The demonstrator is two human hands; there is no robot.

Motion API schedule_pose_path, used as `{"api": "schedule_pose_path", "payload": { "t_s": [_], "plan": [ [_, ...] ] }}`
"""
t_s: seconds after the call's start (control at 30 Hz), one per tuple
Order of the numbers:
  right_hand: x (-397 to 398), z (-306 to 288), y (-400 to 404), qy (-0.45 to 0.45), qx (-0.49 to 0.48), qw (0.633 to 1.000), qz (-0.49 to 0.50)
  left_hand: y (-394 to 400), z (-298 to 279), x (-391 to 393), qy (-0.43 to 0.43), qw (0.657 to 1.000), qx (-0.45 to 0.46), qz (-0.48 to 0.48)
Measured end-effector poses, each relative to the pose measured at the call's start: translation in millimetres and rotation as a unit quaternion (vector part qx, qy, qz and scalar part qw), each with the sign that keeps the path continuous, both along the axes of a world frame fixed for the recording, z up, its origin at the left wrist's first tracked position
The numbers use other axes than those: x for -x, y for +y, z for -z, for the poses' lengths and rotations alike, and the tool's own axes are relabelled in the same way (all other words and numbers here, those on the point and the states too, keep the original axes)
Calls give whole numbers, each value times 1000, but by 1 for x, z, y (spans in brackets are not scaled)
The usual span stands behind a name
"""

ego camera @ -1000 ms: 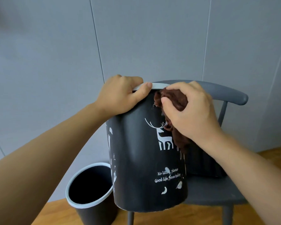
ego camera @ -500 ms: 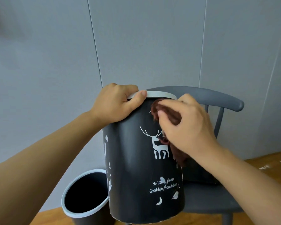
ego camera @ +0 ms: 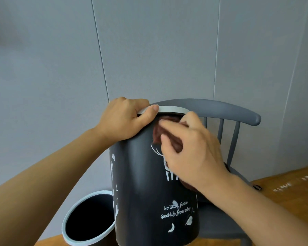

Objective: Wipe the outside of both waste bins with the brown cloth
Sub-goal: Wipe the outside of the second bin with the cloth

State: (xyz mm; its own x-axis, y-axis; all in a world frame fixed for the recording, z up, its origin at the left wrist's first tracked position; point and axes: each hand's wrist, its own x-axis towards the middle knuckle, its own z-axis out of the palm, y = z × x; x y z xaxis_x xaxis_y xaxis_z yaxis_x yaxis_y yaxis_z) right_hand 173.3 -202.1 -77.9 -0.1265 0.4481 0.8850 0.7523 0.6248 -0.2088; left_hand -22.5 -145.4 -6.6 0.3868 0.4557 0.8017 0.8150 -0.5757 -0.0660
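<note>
A dark grey waste bin (ego camera: 140,189) with a white deer print and a pale rim is held up in front of me. My left hand (ego camera: 124,119) grips its rim at the top left, thumb hooked over the edge. My right hand (ego camera: 188,151) holds the brown cloth (ego camera: 160,134) and presses it against the bin's upper front, just under the rim; part of the cloth hangs below my palm. A second dark bin (ego camera: 89,219) with a pale rim stands open on the floor at the lower left.
A grey wooden chair (ego camera: 238,112) stands right behind the held bin, its seat at the lower right. A grey panelled wall fills the background. Wooden floor (ego camera: 283,189) shows at the right.
My right hand has slid the cloth left across the deer print, staying high by the rim. The bin and both hands sit lower in view than a second ago.
</note>
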Motion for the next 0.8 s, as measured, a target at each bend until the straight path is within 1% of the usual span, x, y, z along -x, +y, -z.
{"api": "schedule_pose_path", "payload": {
  "t_s": [0.07,0.1,0.13,0.17,0.23,0.3,0.33,0.4,0.5,0.53,0.57,0.67,0.73,0.8],
  "plan": [
    [-1,7,-9,-61,14,995,-75,0,1,2,-4,1000,3,6],
    [-5,8,-8,-63,18,994,-90,-1,1,3,-5,1000,4,7],
    [-9,7,-3,-34,17,995,-87,-2,1,3,-6,1000,4,5],
    [-13,5,3,16,13,997,-72,-3,1,4,-9,1000,4,4],
    [-20,3,17,97,21,995,-25,-4,1,4,-13,1000,5,7],
    [-20,6,23,127,32,991,-6,-5,2,6,-15,1000,5,9],
    [-18,9,21,124,28,992,-10,-4,3,8,-17,1000,5,9],
    [-15,17,9,74,17,996,-45,-4,4,13,-24,1000,10,11],
    [-14,26,-7,-60,11,991,-121,-5,4,19,-28,999,17,15],
    [-15,26,-7,-72,12,989,-128,-5,4,21,-27,999,17,17],
    [-17,25,-4,-49,17,991,-125,-5,3,22,-27,999,18,16],
    [-24,24,10,83,33,993,-73,-7,3,25,-33,999,33,24],
    [-23,26,14,99,31,994,-47,-9,3,26,-32,996,68,38],
    [-20,28,10,83,24,995,-56,-12,-5,28,-30,988,140,61]
  ]
}}
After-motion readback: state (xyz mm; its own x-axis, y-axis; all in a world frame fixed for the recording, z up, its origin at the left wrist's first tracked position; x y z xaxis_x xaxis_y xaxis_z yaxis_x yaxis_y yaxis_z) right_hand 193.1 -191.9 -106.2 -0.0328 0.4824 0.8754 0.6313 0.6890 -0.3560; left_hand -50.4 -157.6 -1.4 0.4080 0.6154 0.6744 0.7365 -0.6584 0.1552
